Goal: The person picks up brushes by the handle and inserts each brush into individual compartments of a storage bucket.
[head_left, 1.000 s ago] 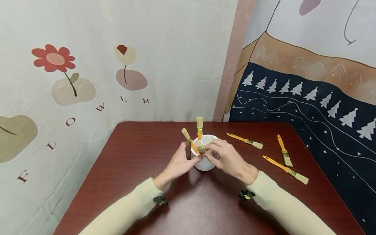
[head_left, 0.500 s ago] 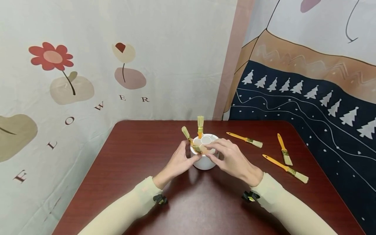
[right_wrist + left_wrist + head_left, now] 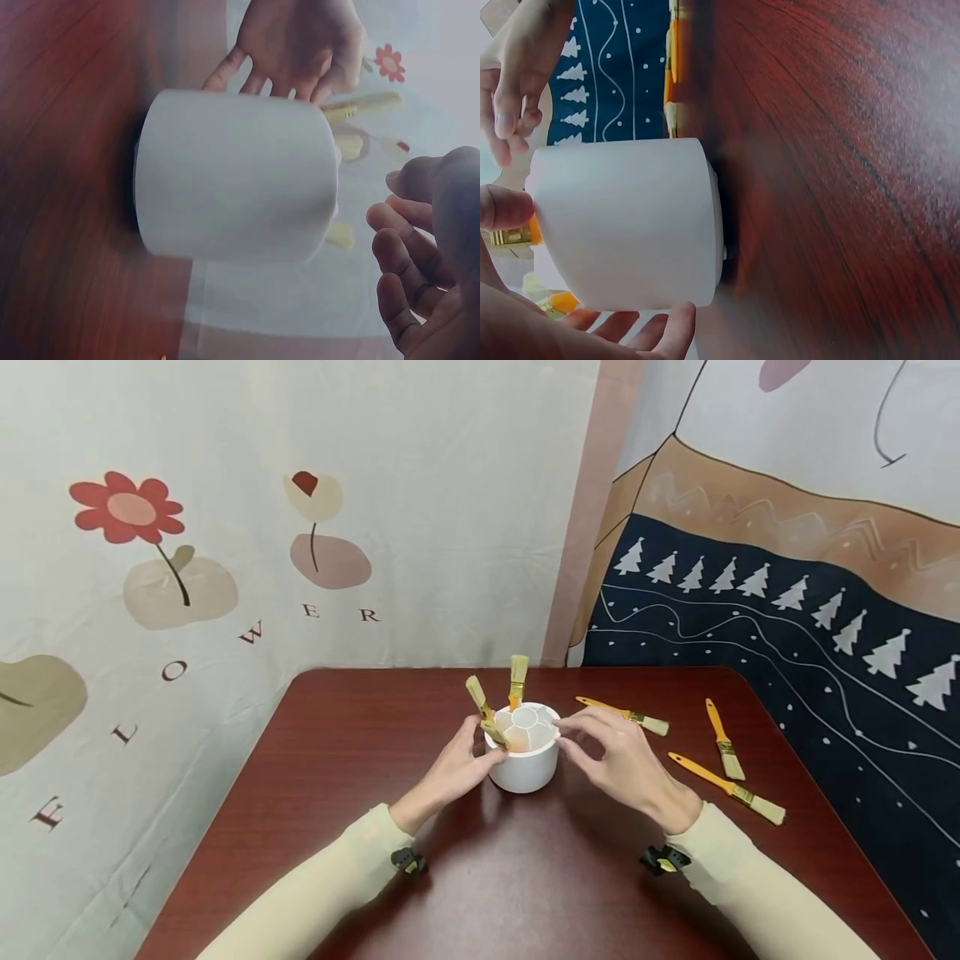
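Head view: left hand fingers are wrapped round the left of the white pot, mid-table, three brushes in it bristles-up. Right hand sits just off the other side, nearest loose brush just beyond it, bristles rightward. Left wrist: thumb up top, grip looks snug. Right wrist: right fingers loosely curled, pot well clear, holding nothing.

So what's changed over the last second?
Right grip let go of the nearest brush in the cup and moved right, off the rim; that brush tipped left. Left grip still around the cup's left side; table brushes unmoved.
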Motion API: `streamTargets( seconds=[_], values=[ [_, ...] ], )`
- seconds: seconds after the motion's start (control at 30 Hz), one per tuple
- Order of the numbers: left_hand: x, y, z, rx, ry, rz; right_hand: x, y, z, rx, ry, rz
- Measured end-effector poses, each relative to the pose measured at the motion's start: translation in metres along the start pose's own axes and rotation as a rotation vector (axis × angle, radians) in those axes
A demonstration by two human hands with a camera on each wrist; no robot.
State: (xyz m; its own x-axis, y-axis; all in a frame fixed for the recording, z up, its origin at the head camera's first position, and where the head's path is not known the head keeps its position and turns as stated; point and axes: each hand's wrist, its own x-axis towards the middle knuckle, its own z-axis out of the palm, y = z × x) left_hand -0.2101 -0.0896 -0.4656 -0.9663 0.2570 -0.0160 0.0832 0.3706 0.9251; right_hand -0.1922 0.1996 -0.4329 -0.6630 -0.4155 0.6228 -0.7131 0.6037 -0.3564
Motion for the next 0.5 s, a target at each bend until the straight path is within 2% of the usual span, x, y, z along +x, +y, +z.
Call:
streamTargets(
  seconds=[0.2, 0.5],
  values=[
    [0.003, -0.001, -0.003, 0.033, -0.002, -0.008, -0.004, 0.011, -0.010, -0.047, 0.005, 0.062],
    [0.007, -0.003, -0.004, 0.008, -0.020, 0.042, -0.012, 0.037, -0.019, -0.080, 0.048, 0.110]
  ],
)
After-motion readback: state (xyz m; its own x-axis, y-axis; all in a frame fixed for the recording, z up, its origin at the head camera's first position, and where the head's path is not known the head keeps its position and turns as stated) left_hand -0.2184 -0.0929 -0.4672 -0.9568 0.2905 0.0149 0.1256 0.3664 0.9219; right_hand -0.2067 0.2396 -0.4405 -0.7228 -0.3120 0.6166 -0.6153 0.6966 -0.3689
